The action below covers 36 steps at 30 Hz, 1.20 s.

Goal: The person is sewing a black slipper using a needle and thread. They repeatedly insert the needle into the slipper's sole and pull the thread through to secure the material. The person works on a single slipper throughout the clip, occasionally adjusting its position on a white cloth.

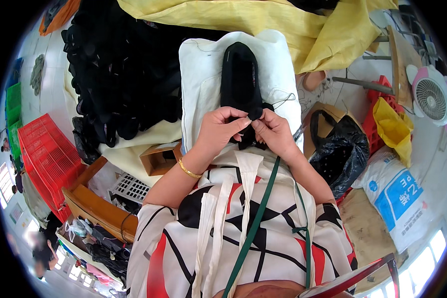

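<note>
Black shoe (240, 79) lies on white cushion (202, 84), long axis pointing away from person; left hand (218, 131) and right hand (274, 133) both pinch its near end, equally close.

- White sack (397, 198) with a blue printed panel, lying on the floor at the right, beside the black bag.
- Yellow woven sacks (263, 20) spread across the top, behind the white cloth.

Small shoe workshop, heap of black shoes (119, 74), red crates (47, 154), yellow sacks (283, 30), desk fan (430, 98)
</note>
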Tool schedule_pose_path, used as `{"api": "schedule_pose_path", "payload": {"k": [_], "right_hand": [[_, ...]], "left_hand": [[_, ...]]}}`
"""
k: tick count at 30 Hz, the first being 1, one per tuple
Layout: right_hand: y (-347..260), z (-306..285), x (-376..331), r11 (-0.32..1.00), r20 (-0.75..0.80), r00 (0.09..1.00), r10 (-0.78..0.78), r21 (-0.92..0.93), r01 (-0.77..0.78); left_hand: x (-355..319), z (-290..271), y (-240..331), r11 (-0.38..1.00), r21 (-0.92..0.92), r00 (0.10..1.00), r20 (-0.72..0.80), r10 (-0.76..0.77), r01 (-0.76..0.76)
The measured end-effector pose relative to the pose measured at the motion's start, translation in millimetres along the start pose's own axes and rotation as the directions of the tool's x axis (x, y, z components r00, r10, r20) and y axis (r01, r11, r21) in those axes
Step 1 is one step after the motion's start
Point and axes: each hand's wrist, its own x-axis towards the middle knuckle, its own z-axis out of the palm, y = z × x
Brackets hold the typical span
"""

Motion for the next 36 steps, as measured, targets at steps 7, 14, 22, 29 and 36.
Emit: {"api": "schedule_pose_path", "payload": {"k": [7,14,22,29,36], "right_hand": [[-3.5,-8.1,-0.7,1.000,0.084,0.996,-0.004,0.022,0.002],[-1.0,-17.2,2.1,1.000,0.143,0.989,0.030,-0.013,-0.028],[0.9,-2.8,5.9,0.999,0.056,0.998,-0.003,0.053,0.000],[-35.4,-11.3,14.1,0.991,0.222,0.967,0.124,0.019,-0.132],[-34.2,-31.8,48.5,0.523,0.212,0.901,-0.379,-0.754,0.398]], "left_hand": [[0.9,-1.9,-3.3,0.998,-0.053,0.999,-0.024,0.021,-0.022],[2.5,-6.1,-1.7,0.999,-0.038,1.000,-0.007,0.008,-0.008],[3.2,-4.9,3.2,0.999,0.041,0.999,0.027,-0.033,0.032],[4.2,-2.4,1.2,0.994,0.111,0.999,0.033,-0.029,0.025],[0.0,-4.1,3.2,0.975,0.210,0.994,0.100,0.051,-0.072]]}}
